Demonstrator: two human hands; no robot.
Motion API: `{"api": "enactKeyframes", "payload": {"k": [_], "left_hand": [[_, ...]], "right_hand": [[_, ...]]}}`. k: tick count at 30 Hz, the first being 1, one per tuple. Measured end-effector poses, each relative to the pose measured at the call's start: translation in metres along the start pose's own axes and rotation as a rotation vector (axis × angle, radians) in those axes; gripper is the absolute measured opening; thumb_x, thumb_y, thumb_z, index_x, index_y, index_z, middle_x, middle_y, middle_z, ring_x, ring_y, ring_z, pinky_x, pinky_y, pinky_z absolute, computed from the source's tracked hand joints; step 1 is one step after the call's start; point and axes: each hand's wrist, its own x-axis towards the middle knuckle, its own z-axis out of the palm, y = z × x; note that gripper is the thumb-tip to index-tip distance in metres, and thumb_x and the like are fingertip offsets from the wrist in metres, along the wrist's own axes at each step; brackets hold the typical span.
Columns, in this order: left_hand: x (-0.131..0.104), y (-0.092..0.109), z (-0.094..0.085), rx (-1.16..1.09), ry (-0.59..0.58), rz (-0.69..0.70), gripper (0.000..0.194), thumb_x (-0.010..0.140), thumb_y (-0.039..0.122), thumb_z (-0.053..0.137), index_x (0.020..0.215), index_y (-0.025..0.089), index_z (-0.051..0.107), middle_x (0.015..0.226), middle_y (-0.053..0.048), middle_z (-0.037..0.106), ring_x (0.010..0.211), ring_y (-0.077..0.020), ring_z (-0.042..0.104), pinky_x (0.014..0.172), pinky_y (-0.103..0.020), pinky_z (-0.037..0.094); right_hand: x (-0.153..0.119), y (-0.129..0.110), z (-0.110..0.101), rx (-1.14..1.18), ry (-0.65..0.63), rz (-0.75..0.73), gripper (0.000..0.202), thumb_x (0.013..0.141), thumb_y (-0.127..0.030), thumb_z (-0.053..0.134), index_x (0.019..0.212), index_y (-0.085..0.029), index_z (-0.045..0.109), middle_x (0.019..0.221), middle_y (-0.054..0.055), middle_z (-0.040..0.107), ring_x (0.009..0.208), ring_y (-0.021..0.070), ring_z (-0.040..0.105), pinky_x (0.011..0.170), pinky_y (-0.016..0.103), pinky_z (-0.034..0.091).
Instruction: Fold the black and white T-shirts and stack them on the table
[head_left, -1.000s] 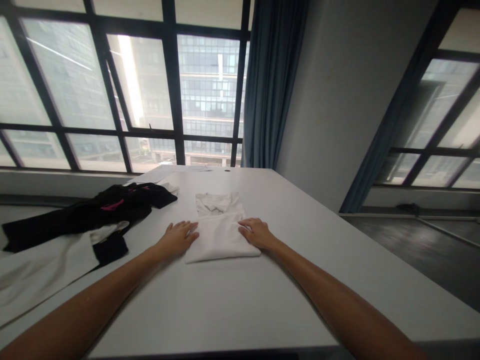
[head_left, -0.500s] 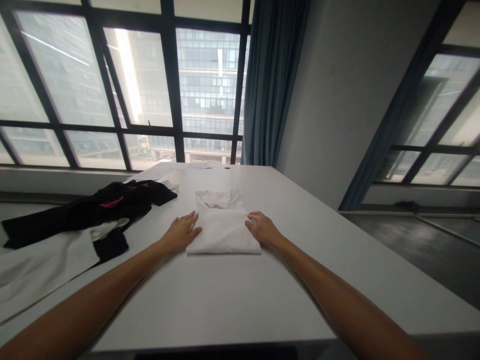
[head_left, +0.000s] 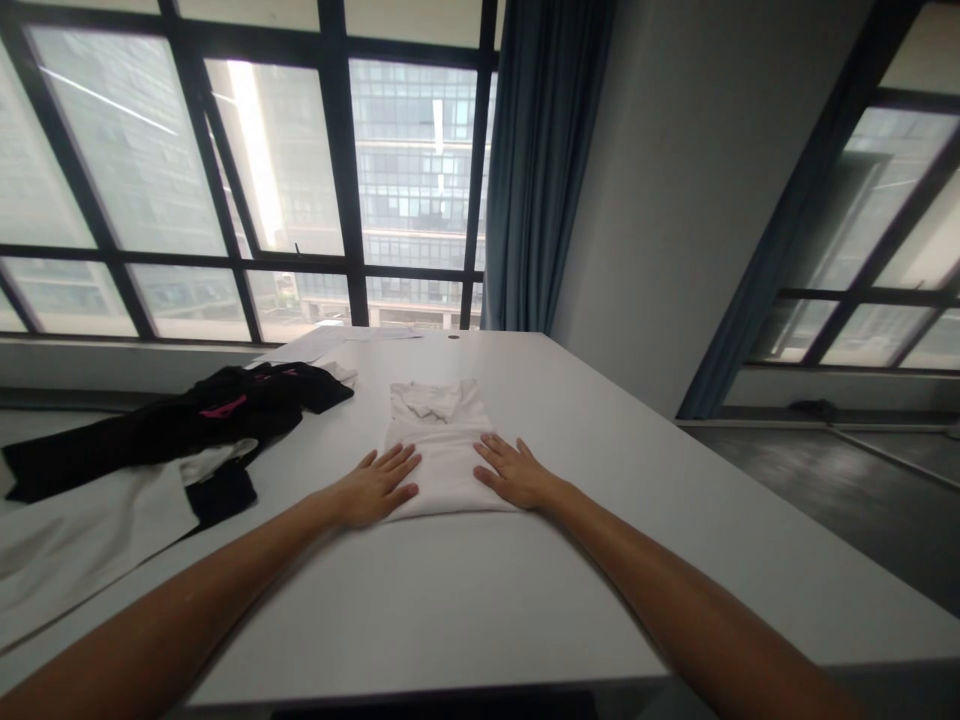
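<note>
A folded white shirt (head_left: 448,465) lies flat on the white table, its collar toward the window and its folded edge toward me. My left hand (head_left: 379,484) rests palm down on the shirt's left side, fingers spread. On the right side, my right hand (head_left: 514,472) lies flat with its fingers apart, the fingertips on the cloth. Neither hand grips the fabric. Small creases show in the shirt around the collar and between the hands.
Left of the shirt lies a heap of black clothing (head_left: 172,420) with pink marks. A white garment (head_left: 97,530) overlaps its near side. Papers (head_left: 322,343) lie at the far end of the table (head_left: 450,610). Beyond stand a blue curtain (head_left: 544,180) and windows.
Both hands have moved inward from the shirt's side edges onto its top and slightly toward me. Fingers are more spread now, and the near edge of the shirt sits a little closer.
</note>
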Motion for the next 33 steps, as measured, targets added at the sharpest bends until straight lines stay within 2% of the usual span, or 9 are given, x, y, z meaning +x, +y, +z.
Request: {"api": "enactKeyframes", "payload": {"k": [5,10,16,19,21,24,27,30,33], "left_hand": [[-0.014,-0.016,-0.021,-0.079,-0.029,0.074,0.067,0.096,0.061,0.034,0.153,0.026,0.028,0.16,-0.01,0.018,0.148,-0.0297,0.014,0.118,-0.054,0.011],[-0.026,-0.037,-0.036,-0.149,0.005,0.214,0.056,0.087,0.056,0.057,0.139,0.034,0.052,0.155,-0.006,0.036,0.145,-0.0311,0.026,0.117,-0.056,0.012],[-0.011,-0.024,-0.015,-0.156,0.18,0.243,0.039,0.094,0.05,0.045,0.108,0.024,0.071,0.132,-0.01,0.063,0.127,-0.0243,0.052,0.118,-0.046,0.019],[-0.011,-0.012,-0.02,-0.198,0.219,0.255,0.04,0.096,0.049,0.041,0.107,0.023,0.069,0.115,-0.008,0.071,0.109,-0.0217,0.061,0.111,-0.04,0.033],[-0.017,-0.004,-0.032,-0.254,0.206,0.241,0.043,0.095,0.052,0.04,0.104,0.021,0.069,0.102,-0.007,0.072,0.094,-0.0209,0.064,0.094,-0.034,0.045],[-0.028,0.008,-0.05,-0.445,0.122,0.267,0.048,0.09,0.059,0.046,0.091,0.016,0.068,0.085,-0.006,0.07,0.077,-0.0189,0.061,0.072,-0.028,0.048],[-0.031,0.016,-0.059,-0.744,0.084,0.292,0.049,0.082,0.063,0.058,0.087,0.014,0.066,0.084,-0.006,0.069,0.081,-0.0213,0.062,0.073,-0.03,0.05],[-0.021,0.014,-0.055,-0.923,0.236,0.157,0.052,0.082,0.063,0.058,0.099,0.015,0.066,0.087,-0.007,0.07,0.086,-0.0242,0.064,0.079,-0.036,0.051],[-0.006,0.003,-0.041,-0.833,0.451,-0.137,0.06,0.084,0.063,0.05,0.114,0.013,0.062,0.091,-0.01,0.07,0.079,-0.0244,0.066,0.077,-0.041,0.054]], "right_hand": [[-0.007,0.015,-0.016,0.049,0.064,-0.028,0.051,0.098,-0.035,0.031,0.147,-0.021,0.041,0.155,0.01,0.033,0.145,0.0247,0.025,0.117,0.058,0.009],[-0.02,0.031,-0.036,0.068,0.114,-0.21,0.055,0.073,-0.008,0.057,0.126,-0.019,0.065,0.143,0.013,0.051,0.131,0.0255,0.048,0.113,0.04,0.033],[-0.012,0.027,-0.025,0.131,0.225,-0.32,0.028,0.083,-0.015,0.052,0.1,-0.018,0.075,0.125,0.013,0.065,0.115,0.0243,0.06,0.104,0.038,0.042],[-0.012,0.021,-0.029,0.186,0.258,-0.369,0.027,0.087,-0.019,0.048,0.098,-0.019,0.073,0.112,0.011,0.07,0.107,0.0223,0.062,0.099,0.037,0.044],[-0.019,0.016,-0.042,0.246,0.218,-0.355,0.026,0.086,-0.02,0.048,0.096,-0.018,0.072,0.103,0.009,0.072,0.099,0.0218,0.064,0.094,0.036,0.045],[-0.035,0.008,-0.066,0.373,0.027,-0.327,0.021,0.082,-0.022,0.051,0.086,-0.016,0.07,0.09,0.005,0.072,0.086,0.0206,0.063,0.082,0.033,0.048],[-0.042,0.005,-0.079,0.541,-0.086,-0.35,0.018,0.08,-0.028,0.057,0.081,-0.014,0.069,0.081,0.002,0.069,0.079,0.0185,0.061,0.074,0.03,0.048],[-0.033,0.013,-0.073,0.659,0.07,-0.266,0.028,0.083,-0.038,0.057,0.089,-0.013,0.068,0.085,0.005,0.07,0.079,0.019,0.061,0.074,0.031,0.048],[-0.018,0.02,-0.056,0.468,0.239,0.06,0.035,0.089,-0.036,0.05,0.109,-0.013,0.066,0.083,0.007,0.071,0.078,0.02,0.064,0.074,0.032,0.049]]}}
